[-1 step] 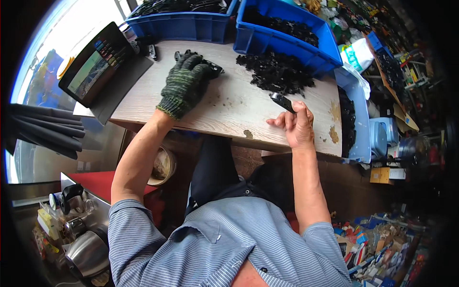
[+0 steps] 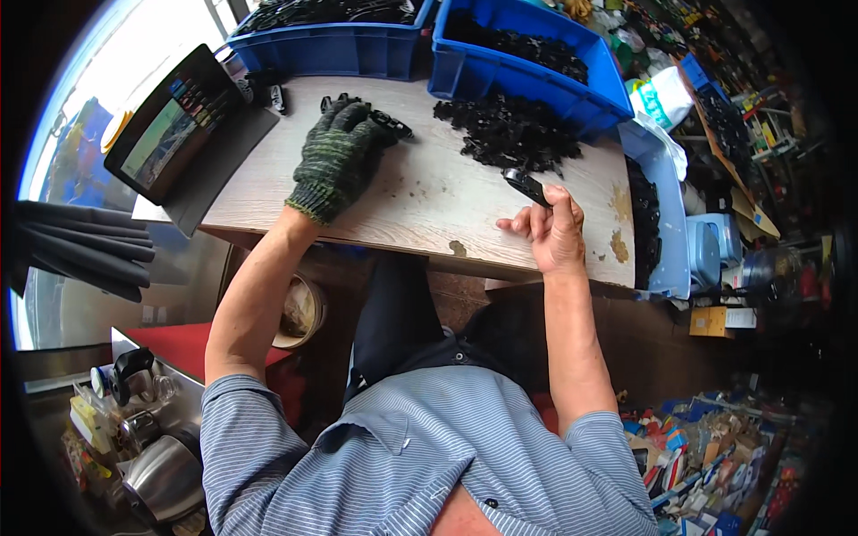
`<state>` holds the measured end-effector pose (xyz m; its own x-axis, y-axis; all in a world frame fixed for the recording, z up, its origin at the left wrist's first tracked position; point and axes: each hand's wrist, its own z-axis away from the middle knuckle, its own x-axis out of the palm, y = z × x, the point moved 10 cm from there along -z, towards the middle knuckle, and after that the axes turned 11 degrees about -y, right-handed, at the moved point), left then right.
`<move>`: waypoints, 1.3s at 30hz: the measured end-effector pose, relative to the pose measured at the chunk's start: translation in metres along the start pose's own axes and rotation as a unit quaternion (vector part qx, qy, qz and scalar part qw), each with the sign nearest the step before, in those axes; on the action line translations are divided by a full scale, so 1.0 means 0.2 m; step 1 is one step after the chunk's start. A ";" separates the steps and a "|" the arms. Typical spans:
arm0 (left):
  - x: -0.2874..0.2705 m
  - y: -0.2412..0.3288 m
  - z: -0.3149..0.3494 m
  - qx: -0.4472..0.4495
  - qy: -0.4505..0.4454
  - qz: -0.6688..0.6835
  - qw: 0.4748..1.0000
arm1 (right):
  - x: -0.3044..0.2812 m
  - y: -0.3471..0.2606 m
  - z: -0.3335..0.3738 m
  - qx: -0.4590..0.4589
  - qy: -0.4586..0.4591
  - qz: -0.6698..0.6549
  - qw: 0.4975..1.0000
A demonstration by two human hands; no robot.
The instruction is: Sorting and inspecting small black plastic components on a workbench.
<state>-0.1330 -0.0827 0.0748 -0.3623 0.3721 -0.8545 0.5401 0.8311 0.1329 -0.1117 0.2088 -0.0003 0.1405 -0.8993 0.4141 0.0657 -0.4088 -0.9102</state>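
My left hand point(image 2: 335, 161), in a dark green knitted glove, rests on the table's left half with its fingers curled over black parts. One black part point(image 2: 390, 124) sticks out on the right of the glove; the rest is mostly hidden under the fingers. My bare right hand point(image 2: 561, 234) is near the front edge, thumb and forefinger closed on a slim black piece point(image 2: 527, 187) with a shiny rounded end pointing up and left. Its other fingers are loosely bent. Just beyond it lies a heap of small black parts point(image 2: 509, 134).
Two blue bins point(image 2: 357, 54) point(image 2: 527, 85) holding black parts stand along the back of the pale wooden table point(image 2: 429, 205). A tablet point(image 2: 170, 129) on a stand is at the left, with small black items point(image 2: 279, 100) beside it. A light blue crate point(image 2: 675, 210) adjoins the right edge.
The whole view has shifted very slightly, the table moving a little left. Both hands keep the same pose and hold.
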 end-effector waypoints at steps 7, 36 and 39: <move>0.03 0.04 0.01 0.007 0.013 -0.051 0.999 | -0.64 -0.31 0.11 -0.038 0.323 -0.002 0.946; 0.02 0.09 0.01 -0.001 0.009 -0.069 0.998 | -0.47 -0.26 -0.25 0.128 0.169 0.464 0.860; -0.03 0.11 0.01 -0.017 0.040 -0.055 0.998 | -0.45 -0.27 -0.24 0.106 0.176 0.455 0.867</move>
<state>-0.1179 -0.0680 0.0829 -0.4773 0.3086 -0.8228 0.4677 0.8819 0.0594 -0.1756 0.3040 0.0121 -0.0780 -0.8413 -0.5350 0.2705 0.4986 -0.8235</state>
